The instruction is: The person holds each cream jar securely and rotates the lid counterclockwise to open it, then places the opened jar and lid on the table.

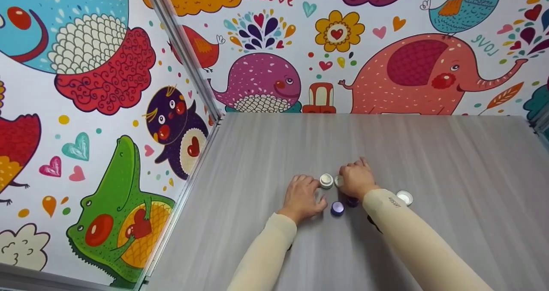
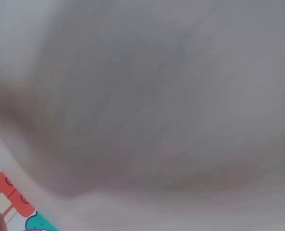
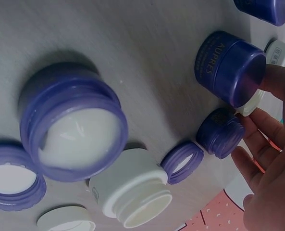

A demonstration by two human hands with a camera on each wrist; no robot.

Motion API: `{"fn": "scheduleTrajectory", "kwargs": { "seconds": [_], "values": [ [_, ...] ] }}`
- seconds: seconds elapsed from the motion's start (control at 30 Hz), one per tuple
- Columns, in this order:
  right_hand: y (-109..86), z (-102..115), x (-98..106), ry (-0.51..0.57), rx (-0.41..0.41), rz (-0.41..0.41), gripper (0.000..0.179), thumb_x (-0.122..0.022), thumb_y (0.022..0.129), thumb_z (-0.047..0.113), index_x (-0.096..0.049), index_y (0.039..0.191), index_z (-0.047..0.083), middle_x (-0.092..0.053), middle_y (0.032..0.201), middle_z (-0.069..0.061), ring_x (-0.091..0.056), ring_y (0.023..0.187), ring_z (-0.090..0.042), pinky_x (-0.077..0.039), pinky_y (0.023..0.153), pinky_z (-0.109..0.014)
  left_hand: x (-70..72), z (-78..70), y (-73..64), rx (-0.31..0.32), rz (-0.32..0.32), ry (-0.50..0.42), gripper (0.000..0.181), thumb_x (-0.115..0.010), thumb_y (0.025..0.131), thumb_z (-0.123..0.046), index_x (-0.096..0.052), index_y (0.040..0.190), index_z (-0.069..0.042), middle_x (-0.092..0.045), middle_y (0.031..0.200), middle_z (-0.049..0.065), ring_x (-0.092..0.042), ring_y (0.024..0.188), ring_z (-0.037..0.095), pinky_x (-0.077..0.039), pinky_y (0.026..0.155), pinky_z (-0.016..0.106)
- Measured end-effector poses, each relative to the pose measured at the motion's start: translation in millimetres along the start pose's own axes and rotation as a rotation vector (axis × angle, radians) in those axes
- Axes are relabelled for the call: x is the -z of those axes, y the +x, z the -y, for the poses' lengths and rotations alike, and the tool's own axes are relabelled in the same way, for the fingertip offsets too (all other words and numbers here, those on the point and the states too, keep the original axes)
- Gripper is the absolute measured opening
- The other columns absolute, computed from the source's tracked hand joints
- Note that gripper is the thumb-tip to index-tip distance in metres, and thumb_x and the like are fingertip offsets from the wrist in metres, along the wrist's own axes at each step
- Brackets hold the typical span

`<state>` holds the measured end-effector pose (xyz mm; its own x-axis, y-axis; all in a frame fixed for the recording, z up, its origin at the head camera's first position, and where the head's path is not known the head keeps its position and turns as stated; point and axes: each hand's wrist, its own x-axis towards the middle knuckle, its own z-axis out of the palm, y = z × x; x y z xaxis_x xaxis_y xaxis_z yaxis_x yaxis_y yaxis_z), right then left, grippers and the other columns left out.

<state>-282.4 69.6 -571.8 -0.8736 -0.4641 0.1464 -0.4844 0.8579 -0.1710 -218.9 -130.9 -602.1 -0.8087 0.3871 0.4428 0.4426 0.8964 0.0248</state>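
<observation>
Beside an open white cream jar (image 1: 326,180), my left hand (image 1: 300,199) rests low over the table with its thumb spread and fingers at the jar's near side. My right hand (image 1: 358,179) has curled fingers at a second small pale jar (image 1: 339,181), partly hidden by them. Up close, the right hand (image 3: 272,187) has fingertips around a pale rim (image 3: 252,103), right by a dark purple jar (image 3: 229,70) lettered AUPRES and a small open purple jar (image 3: 221,132). A purple jar (image 1: 337,208) stands between the hands. The left wrist view is mostly blurred grey.
A white lid (image 1: 404,197) lies beyond the right sleeve. Under the right wrist are a large open purple jar (image 3: 80,125) of white cream, a tilted-looking white jar (image 3: 132,187), purple lids (image 3: 183,162) and another white lid (image 3: 67,220). Printed walls (image 1: 266,85) border the wood-grain table (image 1: 240,154).
</observation>
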Motion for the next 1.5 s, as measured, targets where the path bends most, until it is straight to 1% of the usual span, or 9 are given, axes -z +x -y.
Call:
{"fn": "scheduleTrajectory", "kwargs": {
  "seconds": [0.1, 0.23, 0.4, 0.53, 0.77, 0.87, 1.03, 1.27, 1.5],
  "values": [
    [-1.9, 0.1, 1.1, -0.002, -0.009, 0.008, 0.021, -0.077, 0.07, 0.018, -0.068, 0.084, 0.004, -0.066, 0.084, -0.014, -0.059, 0.094, -0.042, -0.025, 0.11, -0.06, -0.8, -2.6, -4.2, -0.037, 0.032, -0.018, 0.038, -0.066, 0.075, -0.05, -0.07, 0.093, -0.017, -0.065, 0.09, -0.004, -0.058, 0.089, 0.017, -0.042, 0.088, 0.034],
    [-4.8, -0.2, 3.4, -0.006, -0.015, 0.019, 0.023, -0.076, 0.072, 0.019, -0.068, 0.086, 0.003, -0.067, 0.087, -0.016, -0.059, 0.096, -0.042, -0.024, 0.11, -0.06, -3.2, -7.3, -10.6, -0.077, 0.067, -0.041, 0.046, -0.066, 0.074, -0.06, -0.069, 0.092, -0.018, -0.064, 0.091, -0.005, -0.058, 0.089, 0.017, -0.042, 0.088, 0.034],
    [-7.9, -1.4, 5.9, -0.012, -0.011, 0.027, 0.026, -0.075, 0.074, 0.02, -0.067, 0.09, 0.002, -0.067, 0.09, -0.017, -0.058, 0.099, -0.043, -0.023, 0.11, -0.061, -7.4, -14.3, -16.1, -0.087, 0.101, -0.049, 0.059, -0.064, 0.071, -0.073, -0.068, 0.095, -0.018, -0.063, 0.094, -0.005, -0.056, 0.092, 0.016, -0.041, 0.09, 0.033],
    [-9.1, -2.1, 7.5, -0.014, -0.006, 0.029, 0.029, -0.076, 0.073, 0.021, -0.067, 0.092, 0.001, -0.067, 0.091, -0.017, -0.058, 0.099, -0.043, -0.024, 0.11, -0.061, -9.1, -19.8, -18.2, -0.066, 0.128, -0.062, 0.062, -0.066, 0.071, -0.074, -0.07, 0.098, -0.019, -0.063, 0.097, -0.006, -0.056, 0.095, 0.015, -0.041, 0.091, 0.032],
    [-10.3, -1.6, 11.7, -0.001, -0.011, 0.04, 0.038, -0.078, 0.072, 0.025, -0.068, 0.098, 0.0, -0.067, 0.095, -0.017, -0.058, 0.102, -0.042, -0.024, 0.11, -0.06, -9.2, -28.2, -18.8, -0.041, 0.159, -0.095, 0.061, -0.068, 0.073, -0.072, -0.074, 0.107, -0.021, -0.063, 0.106, -0.006, -0.055, 0.098, 0.014, -0.041, 0.085, 0.031],
    [-11.0, -1.6, 13.0, 0.009, -0.002, 0.032, 0.038, -0.078, 0.071, 0.025, -0.068, 0.099, 0.0, -0.068, 0.096, -0.017, -0.058, 0.103, -0.042, -0.025, 0.11, -0.06, -9.3, -31.6, -18.6, -0.007, 0.163, -0.123, 0.056, -0.071, 0.073, -0.067, -0.076, 0.107, -0.022, -0.062, 0.11, -0.005, -0.055, 0.103, 0.013, -0.042, 0.087, 0.031],
    [-12.6, -1.7, 15.4, 0.011, 0.009, 0.02, 0.037, -0.078, 0.069, 0.023, -0.068, 0.098, 0.001, -0.068, 0.095, -0.016, -0.058, 0.103, -0.041, -0.025, 0.109, -0.059, -9.5, -38.7, -16.9, 0.052, 0.172, -0.167, 0.046, -0.076, 0.073, -0.058, -0.078, 0.104, -0.024, -0.061, 0.11, -0.006, -0.054, 0.104, 0.014, -0.042, 0.088, 0.031],
    [-16.1, 3.6, 19.9, 0.029, 0.025, 0.016, 0.04, -0.079, 0.069, 0.023, -0.069, 0.101, 0.0, -0.068, 0.097, -0.016, -0.057, 0.105, -0.041, -0.025, 0.11, -0.059, -9.5, -43.1, -14.8, 0.111, 0.145, -0.237, 0.037, -0.082, 0.07, -0.048, -0.079, 0.097, -0.022, -0.062, 0.103, -0.008, -0.055, 0.099, 0.013, -0.043, 0.082, 0.03],
    [-21.5, 10.6, 22.9, 0.063, 0.07, -0.025, 0.036, -0.079, 0.069, 0.021, -0.07, 0.098, 0.002, -0.069, 0.094, -0.014, -0.06, 0.102, -0.039, -0.025, 0.11, -0.058, -9.5, -38.5, -16.7, 0.155, 0.123, -0.278, 0.037, -0.083, 0.068, -0.044, -0.077, 0.095, -0.02, -0.063, 0.102, -0.007, -0.057, 0.097, 0.014, -0.044, 0.085, 0.032]
  ]
}}
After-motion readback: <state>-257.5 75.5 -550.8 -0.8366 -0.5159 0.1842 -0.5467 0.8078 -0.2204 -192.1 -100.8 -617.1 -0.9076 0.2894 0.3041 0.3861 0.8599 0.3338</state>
